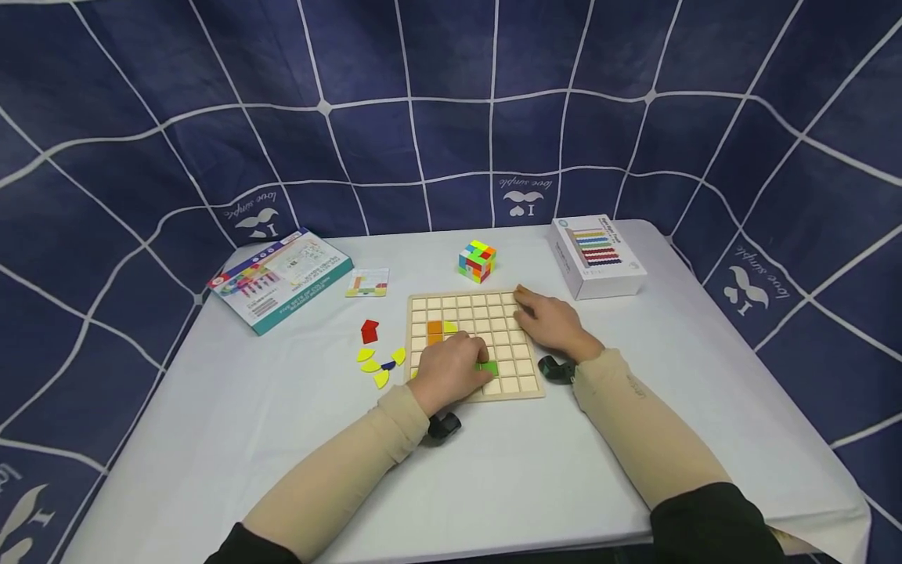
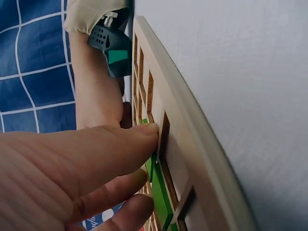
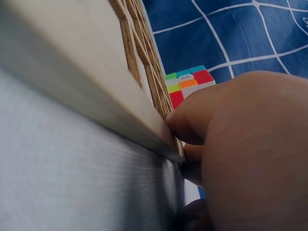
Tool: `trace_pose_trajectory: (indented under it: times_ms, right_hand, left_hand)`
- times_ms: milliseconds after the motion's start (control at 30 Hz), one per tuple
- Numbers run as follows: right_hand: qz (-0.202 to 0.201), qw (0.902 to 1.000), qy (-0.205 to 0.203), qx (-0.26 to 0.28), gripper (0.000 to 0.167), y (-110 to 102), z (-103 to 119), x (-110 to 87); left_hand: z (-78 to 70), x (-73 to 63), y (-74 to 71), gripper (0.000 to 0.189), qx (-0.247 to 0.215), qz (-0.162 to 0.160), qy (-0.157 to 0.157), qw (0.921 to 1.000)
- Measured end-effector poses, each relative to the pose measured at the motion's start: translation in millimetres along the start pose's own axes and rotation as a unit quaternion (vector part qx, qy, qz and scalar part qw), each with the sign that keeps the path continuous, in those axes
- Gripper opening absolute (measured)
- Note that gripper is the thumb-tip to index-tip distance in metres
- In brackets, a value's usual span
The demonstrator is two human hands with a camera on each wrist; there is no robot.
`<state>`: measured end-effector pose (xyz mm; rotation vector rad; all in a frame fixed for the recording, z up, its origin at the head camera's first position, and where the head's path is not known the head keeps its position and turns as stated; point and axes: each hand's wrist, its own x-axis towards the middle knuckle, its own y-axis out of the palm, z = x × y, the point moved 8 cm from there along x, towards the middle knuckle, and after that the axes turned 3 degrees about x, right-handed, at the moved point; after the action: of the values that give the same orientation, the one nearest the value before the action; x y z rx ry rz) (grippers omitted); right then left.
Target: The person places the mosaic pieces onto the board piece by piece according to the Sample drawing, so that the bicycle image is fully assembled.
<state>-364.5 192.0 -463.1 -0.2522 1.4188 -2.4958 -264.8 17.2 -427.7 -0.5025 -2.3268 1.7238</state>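
A wooden grid board (image 1: 509,385) lies flat on the white cloth. Over its lower middle, my left hand (image 1: 451,372) bends down with thumb and fingers pinching at a green tile (image 1: 489,367). In the left wrist view more green tile (image 2: 161,197) shows in the board's cells under the fingertips. My right hand (image 1: 553,321) grips the board's far right corner, its thumb on the rim in the right wrist view. Orange tiles (image 1: 434,332) and a yellow tile (image 1: 451,327) sit in cells on the board's left side. Part of the board is hidden beneath the left hand.
Left of the board lie red pieces (image 1: 369,332), several yellow pieces (image 1: 369,365) and a dark blue piece (image 1: 388,366). A pattern card (image 1: 367,283) and a flat teal-edged box (image 1: 282,278) are behind them. A colour cube (image 1: 478,262) and a white box (image 1: 599,258) stand at the back.
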Motion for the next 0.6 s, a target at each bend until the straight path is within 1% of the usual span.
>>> trace_pose_trajectory:
  times_ms: [67,133,200,267,300,367,433,467,533,600]
  right_hand:
    - [0.001,1.0000,0.003,-0.003,0.058,1.4,-1.0,0.2]
    - [0.001,1.0000,0.005,-0.007,0.058,2.3,-1.7,0.5]
    - [0.003,1.0000,0.006,-0.007,0.058,2.9,-1.2,0.7]
    - [0.006,1.0000,0.004,-0.003,0.058,3.9,0.9,1.4]
    - [0.008,1.0000,0.002,-0.002,0.058,4.2,2.3,1.7]
    - [0.010,0.9999,0.002,0.000,0.058,4.6,4.0,2.1]
    - [0.009,1.0000,0.001,0.001,0.058,4.3,4.4,2.0]
    - [0.008,1.0000,0.001,0.000,0.058,3.6,4.1,1.8]
    - [0.006,1.0000,0.001,-0.003,0.058,2.5,2.8,1.2]
    - [0.005,1.0000,0.001,-0.005,0.058,1.6,1.7,0.5]
  left_hand:
    - [-0.5,-2.4,-0.8,0.024,0.005,-0.006,0.002,1.0000]
    - [-0.1,-6.6,-5.7,0.030,0.004,-0.023,0.004,0.9997]
    - [3.3,-12.9,-15.3,0.034,-0.004,-0.048,0.008,0.9988]
    - [13.2,-21.2,-27.8,0.035,-0.016,-0.073,0.003,0.9972]
    - [20.9,-25.7,-34.5,0.033,-0.019,-0.086,0.000,0.9961]
    - [41.6,-35.0,-46.7,0.032,-0.025,-0.106,-0.016,0.9939]
    - [68.0,-44.5,-54.9,0.030,-0.022,-0.122,-0.048,0.9911]
    - [82.0,-49.2,-57.2,0.029,-0.019,-0.127,-0.065,0.9895]
    - [108.5,-58.4,-57.5,0.029,-0.019,-0.128,-0.101,0.9864]
    - [129.9,-66.2,-51.7,0.030,-0.019,-0.115,-0.132,0.9844]
